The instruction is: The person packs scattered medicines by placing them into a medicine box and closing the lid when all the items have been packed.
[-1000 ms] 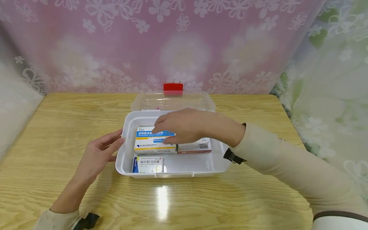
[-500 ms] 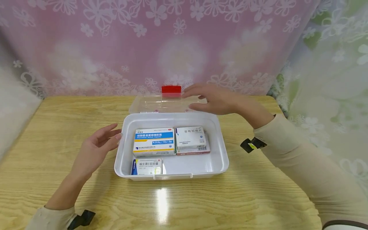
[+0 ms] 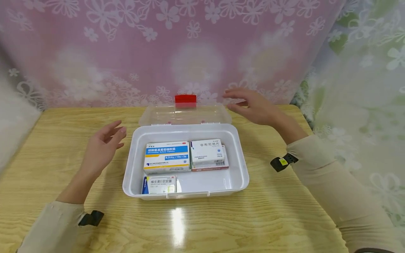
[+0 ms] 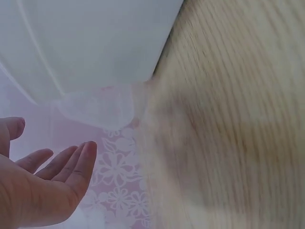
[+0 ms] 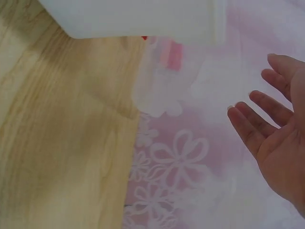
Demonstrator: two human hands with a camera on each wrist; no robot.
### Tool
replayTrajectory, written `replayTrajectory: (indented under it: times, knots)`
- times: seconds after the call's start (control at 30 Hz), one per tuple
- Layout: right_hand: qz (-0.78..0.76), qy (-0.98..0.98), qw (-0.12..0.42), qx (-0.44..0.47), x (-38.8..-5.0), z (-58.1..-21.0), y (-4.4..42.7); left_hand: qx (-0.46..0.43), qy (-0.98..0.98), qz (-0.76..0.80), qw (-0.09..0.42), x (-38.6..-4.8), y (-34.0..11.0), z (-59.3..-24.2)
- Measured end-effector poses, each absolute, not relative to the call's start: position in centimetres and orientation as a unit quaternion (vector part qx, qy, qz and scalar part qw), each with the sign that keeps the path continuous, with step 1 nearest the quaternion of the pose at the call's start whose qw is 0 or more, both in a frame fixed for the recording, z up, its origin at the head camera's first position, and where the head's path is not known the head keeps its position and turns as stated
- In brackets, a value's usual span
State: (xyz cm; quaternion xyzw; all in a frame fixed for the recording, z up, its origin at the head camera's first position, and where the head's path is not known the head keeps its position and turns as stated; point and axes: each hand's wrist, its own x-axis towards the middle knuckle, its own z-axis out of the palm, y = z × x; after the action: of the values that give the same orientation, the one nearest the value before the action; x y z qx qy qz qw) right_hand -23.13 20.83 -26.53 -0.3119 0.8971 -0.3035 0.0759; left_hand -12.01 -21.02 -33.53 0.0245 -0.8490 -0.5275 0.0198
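A white plastic box [image 3: 209, 183] stands on the table with its clear lid [image 3: 209, 114] swung back behind it. Inside, a blue, white and yellow medicine carton [image 3: 167, 156] lies at the left. Beside it a white medicine carton [image 3: 206, 150] rests on a carton with a red lower edge [image 3: 226, 159], mostly covered. A smaller medicine carton [image 3: 161, 184] with a blue end sits at the front left. My left hand [image 3: 102, 146] hovers left of the box, fingers relaxed, touching nothing. Near the lid's right side my right hand [image 3: 251, 107] is raised, holding nothing.
A red latch [image 3: 185, 100] sits on the lid's far edge. The wooden table [image 3: 272, 214] meets a pink floral curtain [image 3: 199, 59] at the back, and a pale floral curtain [image 3: 364, 105] hangs at the right.
My right hand has lifted off the cartons and moved right and back, past the lid. The left hand has let go of the box's left rim and drawn away.
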Motion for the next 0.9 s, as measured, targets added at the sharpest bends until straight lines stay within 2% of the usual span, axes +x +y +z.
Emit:
replayTrajectory:
  times: [0.43,0.63,0.9]
  knots:
    - [-0.438,0.871,0.073,-0.209,-23.1,-30.9,22.3,0.012,-0.803,-0.595,0.012,-16.5,-21.2,-35.0]
    - [-0.511,0.841,0.095,-0.153,-23.1,-32.9,22.5,0.024,-0.795,-0.605,-0.023,-17.8,-20.6,-35.6]
    - [-0.586,0.792,0.151,-0.074,-22.7,-34.3,21.6,0.050,-0.753,-0.651,-0.085,-18.8,-19.8,-36.1]
